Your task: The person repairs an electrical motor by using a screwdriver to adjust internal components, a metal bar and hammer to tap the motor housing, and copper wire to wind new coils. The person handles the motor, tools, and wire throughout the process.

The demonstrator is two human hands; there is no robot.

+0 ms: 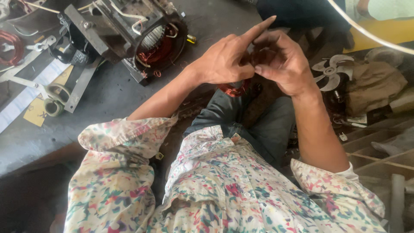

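Head view, hands: the left hand [222, 62] and the right hand [282, 64] meet above the person's lap, touching each other.
Left fingers: the forefinger [258, 29] sticks straight out and away; the other fingers curl in toward the right hand, pinched on something small that I cannot make out.
Right fingers: bent and closed toward the left hand's, seemingly nipping the same small thing; what it is stays hidden between them.
Copper wire coil [235, 89]: a reddish bundle just below the hands, resting on the lap against the grey trousers [267, 125].
Motor housing [142, 36]: lies tilted on the dark worktop [108, 95], well to the left of the hands, open end showing copper windings inside.
Other things: a small white fan blade [332, 71] to the right beside a brown cloth [373, 86]; metal tools at far left.
Step in hand: by my reading, fine work on a strand from the coil, held taut between both hands.
Next move calls for: a steady pinch and small, even pulls, since thin wire kinks or snaps easily.
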